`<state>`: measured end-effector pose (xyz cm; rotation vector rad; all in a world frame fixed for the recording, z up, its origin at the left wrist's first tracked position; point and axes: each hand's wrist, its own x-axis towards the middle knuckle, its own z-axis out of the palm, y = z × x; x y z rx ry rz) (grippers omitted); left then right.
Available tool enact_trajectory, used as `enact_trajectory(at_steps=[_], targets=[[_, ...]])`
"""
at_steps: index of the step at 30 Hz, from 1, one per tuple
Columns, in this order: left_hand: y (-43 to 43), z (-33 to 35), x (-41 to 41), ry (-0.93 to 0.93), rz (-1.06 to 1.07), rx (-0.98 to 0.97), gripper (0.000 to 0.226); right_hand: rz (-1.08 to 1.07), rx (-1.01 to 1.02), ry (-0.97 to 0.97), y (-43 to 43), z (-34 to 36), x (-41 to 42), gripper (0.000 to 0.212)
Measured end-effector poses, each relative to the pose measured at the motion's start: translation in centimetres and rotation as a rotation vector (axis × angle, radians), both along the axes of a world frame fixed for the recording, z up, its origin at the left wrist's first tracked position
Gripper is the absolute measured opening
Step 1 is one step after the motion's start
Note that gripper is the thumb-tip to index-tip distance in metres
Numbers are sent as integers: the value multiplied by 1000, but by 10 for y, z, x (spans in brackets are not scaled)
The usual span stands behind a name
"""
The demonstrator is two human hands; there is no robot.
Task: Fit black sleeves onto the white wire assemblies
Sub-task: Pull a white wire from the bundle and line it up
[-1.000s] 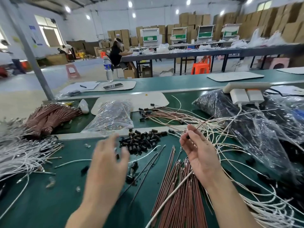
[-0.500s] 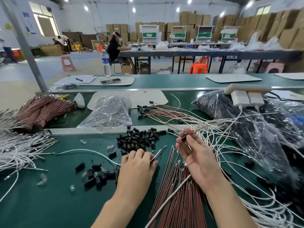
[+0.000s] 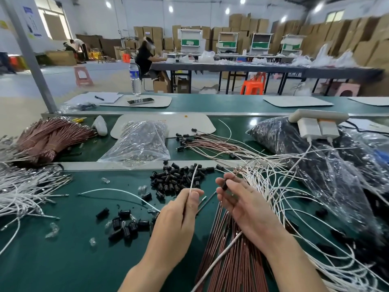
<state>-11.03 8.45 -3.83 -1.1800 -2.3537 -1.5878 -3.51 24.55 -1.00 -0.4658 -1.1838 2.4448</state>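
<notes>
White wire (image 3: 193,180) pinched upright in left hand (image 3: 181,218), on the near side of the pile of black sleeves (image 3: 179,179), bare tip standing over it. Just right of that, right hand (image 3: 248,209) with fingers curled, one black sleeve (image 3: 224,185) nipped at the fingertips.

Looks like the threading step, not yet made — tip and sleeve apart. Calls next for lining the sleeve's bore with the wire tip, then sliding on.

Hard to tell which way the sleeve faces — too small. Right of the pile, white wire assemblies (image 3: 273,186) in a tangle, ends lost in the heap.
</notes>
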Motion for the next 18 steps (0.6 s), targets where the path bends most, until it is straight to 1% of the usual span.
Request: enact_trajectory(at_steps=[2,5,8,12,14,15,17,18], targets=[[-1,-1,0,-26,-20,45,26,34,13,-1,-3,0,-1,30],[-3,-4,-1,-43,-23,75,25,49,-20,15,-2,-2,-1,29],[-3,-3,0,18,-43,19,22,49,-75,37,0,-3,1,26],[-3,0,1,169,-7,-131,30,27,-133,66,2,-1,2,28],[-2,0,2,188,-1,-192,26,16,-141,70,2,0,2,28],[-1,-2,1,180,-6,-195,20,17,-139,71,2,-1,2,28],[0,-3,0,157,-6,-160,9,28,-130,69,2,-1,2,27],[0,-3,0,146,-3,-139,8,33,-128,67,2,-1,2,27]])
